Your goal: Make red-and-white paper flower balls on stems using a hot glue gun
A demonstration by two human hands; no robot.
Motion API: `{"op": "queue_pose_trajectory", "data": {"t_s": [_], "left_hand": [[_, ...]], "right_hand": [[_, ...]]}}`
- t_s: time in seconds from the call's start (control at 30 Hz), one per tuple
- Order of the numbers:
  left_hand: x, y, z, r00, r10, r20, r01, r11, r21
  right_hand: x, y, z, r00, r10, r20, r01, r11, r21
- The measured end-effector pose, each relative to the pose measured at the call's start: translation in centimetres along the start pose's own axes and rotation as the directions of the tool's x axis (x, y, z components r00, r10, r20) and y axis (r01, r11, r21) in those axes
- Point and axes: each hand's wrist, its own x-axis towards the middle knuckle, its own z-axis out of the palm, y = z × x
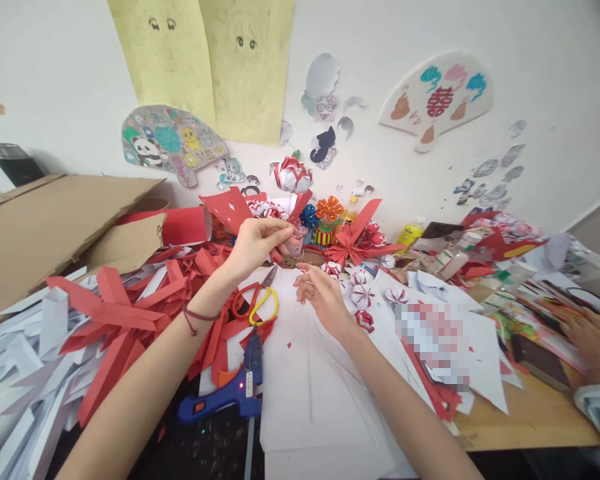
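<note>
One paper flower [293,175] above both hands [261,241]

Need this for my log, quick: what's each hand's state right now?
Left hand: closed, holding the raised flower from below.
Right hand: open, loosely curled, nothing visibly held.

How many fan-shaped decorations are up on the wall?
2: the panda-decorated fan at left, overlapping a yellow drawing, and the white fan with a red double-happiness symbol at right. None appears hidden.
</note>
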Motion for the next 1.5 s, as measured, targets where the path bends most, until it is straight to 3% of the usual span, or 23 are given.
{"op": "queue_pose_trajectory", "data": {"t_s": [0.3, 0.63, 0.87, 1.2, 1.5], "left_hand": [[-0.2, -0.2, 0.3, 0.995, -0.004, 0.100, 0.007, 1.000, -0.023], [0.0, -0.8, 0.4, 0.988, 0.043, 0.151, -0.047, 0.999, 0.017], [0.3, -1.2, 0.4, 0.979, 0.097, 0.181, -0.116, 0.988, 0.098], [0.2, -1.3, 0.4, 0.980, 0.092, 0.179, -0.113, 0.988, 0.109], [0.2, -1.5, 0.6, 0.987, 0.084, 0.138, -0.103, 0.986, 0.134]], "right_hand": [[0.1, 0.6, -0.2, 0.998, -0.011, -0.054, 0.001, 0.984, -0.176], [0.0, 0.6, -0.2, 1.000, -0.009, -0.021, 0.004, 0.972, -0.234], [0.0, 0.6, -0.2, 1.000, 0.001, -0.015, -0.005, 0.974, -0.227], [0.0, 0.5, -0.2, 0.998, 0.047, -0.042, -0.053, 0.986, -0.158], [0.2, 0.6, -0.6, 0.985, 0.064, -0.161, -0.087, 0.986, -0.139]]}}
